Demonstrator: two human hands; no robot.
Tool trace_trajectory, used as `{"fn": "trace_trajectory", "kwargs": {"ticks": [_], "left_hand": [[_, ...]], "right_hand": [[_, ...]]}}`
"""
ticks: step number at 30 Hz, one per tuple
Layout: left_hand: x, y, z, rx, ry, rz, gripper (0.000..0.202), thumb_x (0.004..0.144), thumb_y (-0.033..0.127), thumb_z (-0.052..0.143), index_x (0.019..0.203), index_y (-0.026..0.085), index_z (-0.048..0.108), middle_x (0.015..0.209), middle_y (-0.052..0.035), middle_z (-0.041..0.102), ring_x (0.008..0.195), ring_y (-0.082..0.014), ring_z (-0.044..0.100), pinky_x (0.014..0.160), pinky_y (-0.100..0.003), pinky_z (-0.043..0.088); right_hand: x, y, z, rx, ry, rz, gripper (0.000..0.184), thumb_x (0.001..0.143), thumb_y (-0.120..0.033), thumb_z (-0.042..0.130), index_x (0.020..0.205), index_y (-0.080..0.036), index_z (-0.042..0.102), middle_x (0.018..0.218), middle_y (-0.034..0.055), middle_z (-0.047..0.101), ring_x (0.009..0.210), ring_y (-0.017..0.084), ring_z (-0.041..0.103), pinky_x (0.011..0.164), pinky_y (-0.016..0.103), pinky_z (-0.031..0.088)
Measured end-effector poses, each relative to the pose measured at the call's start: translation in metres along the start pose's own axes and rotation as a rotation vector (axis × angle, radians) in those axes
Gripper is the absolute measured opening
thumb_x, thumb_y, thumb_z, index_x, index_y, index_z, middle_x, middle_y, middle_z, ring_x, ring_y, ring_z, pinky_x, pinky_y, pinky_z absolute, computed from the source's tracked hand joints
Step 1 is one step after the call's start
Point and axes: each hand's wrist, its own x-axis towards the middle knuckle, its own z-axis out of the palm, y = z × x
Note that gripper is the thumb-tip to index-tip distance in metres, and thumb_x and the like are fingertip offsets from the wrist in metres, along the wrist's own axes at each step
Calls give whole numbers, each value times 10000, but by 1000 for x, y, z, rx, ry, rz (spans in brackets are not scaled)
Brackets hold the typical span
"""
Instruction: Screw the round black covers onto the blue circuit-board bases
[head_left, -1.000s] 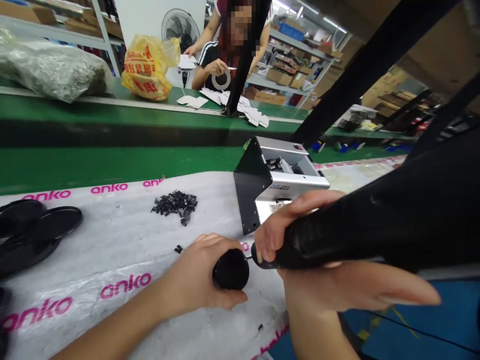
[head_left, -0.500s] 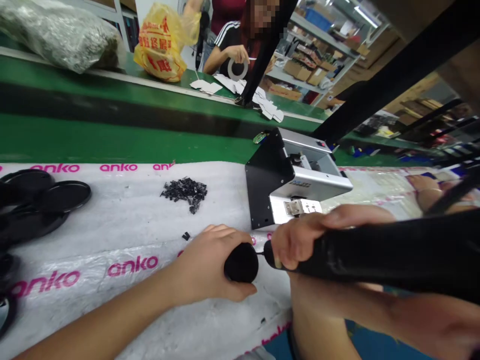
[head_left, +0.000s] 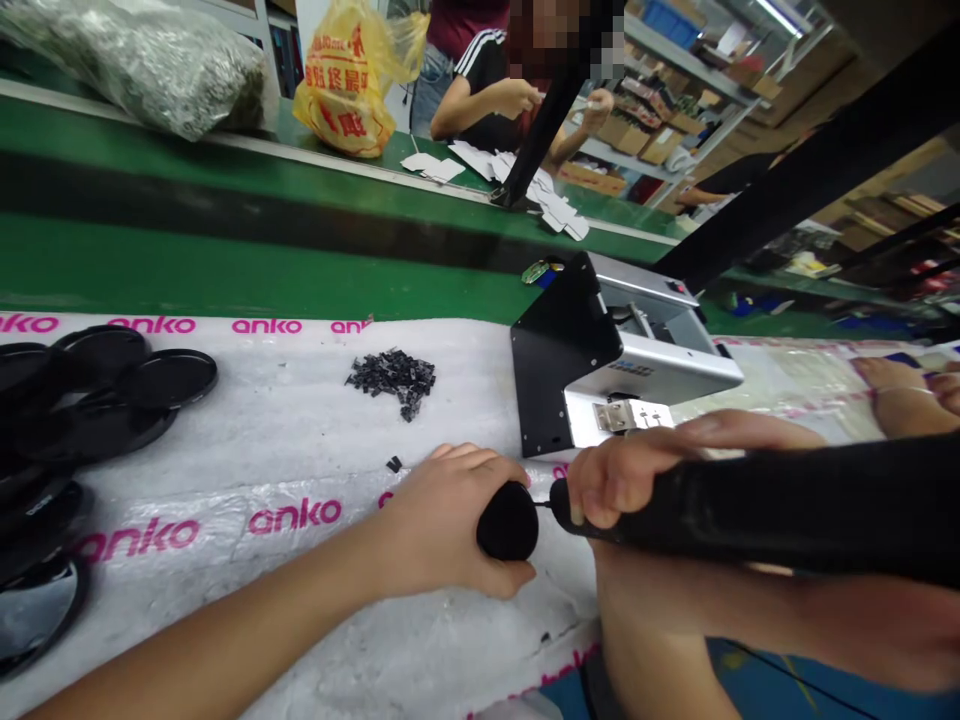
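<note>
White foam sheet (head_left: 247,440) fills the lower left of the frame; at lower centre the right hand (head_left: 637,470) grips a black electric screwdriver (head_left: 750,510) — its tip meets the round black part (head_left: 508,522) clasped by the left hand (head_left: 442,520).

Black tool (head_left: 787,510) cut off right

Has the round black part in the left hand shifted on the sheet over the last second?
No, not visibly. The round black part in the left hand sits in the same spot relative to the metal box; only the camera moved.
</note>
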Motion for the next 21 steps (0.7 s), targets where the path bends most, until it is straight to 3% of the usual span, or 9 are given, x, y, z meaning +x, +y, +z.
{"fn": "trace_trajectory", "kwargs": {"ticks": [2, 5, 12, 18, 21], "left_hand": [[1, 1, 1, 1, 2, 4, 524, 598, 357, 795, 1055, 207, 588, 1040, -45, 682, 983, -286, 621, 920, -436, 428], [3, 2, 2, 20, -1, 12, 483, 583, 331, 782, 1003, 205, 580, 986, -30, 665, 938, -279, 616, 890, -432, 430], [4, 2, 4, 17, 18, 62, 345, 599, 244, 708, 928, 240, 605, 906, 10, 629, 871, -242, 605, 825, -381, 449], [4, 1, 10, 22, 73, 33, 328, 602, 191, 685, 918, 233, 608, 929, -17, 639, 878, -253, 622, 815, -371, 493], [3, 3, 14, 44, 75, 16, 321, 610, 177, 689, 913, 236, 599, 947, -23, 636, 886, -253, 624, 812, -373, 506]], "right_hand": [[3, -2, 11, -18, 108, -47, 492, 816, -723, 548, 920, -248, 626, 573, -22, 600, 413, 177, 541, 403, 327, 462], [7, -4, 23, -45, 174, -63, 545, 753, -766, 587, 810, -225, 623, 513, -26, 561, 356, 157, 493, 341, 304, 411], [5, 7, 16, 130, -92, -124, 502, 745, -658, 695, 1006, -230, 668, 591, -9, 616, 424, 176, 552, 392, 320, 451], [-4, 12, 17, 162, 87, -57, 391, 798, -586, 686, 1010, -263, 625, 627, -45, 607, 460, 141, 544, 450, 285, 429], [0, 8, 14, 187, 106, -43, 438, 789, -613, 680, 1025, -250, 615, 652, -29, 620, 480, 151, 563, 459, 296, 452]]}}
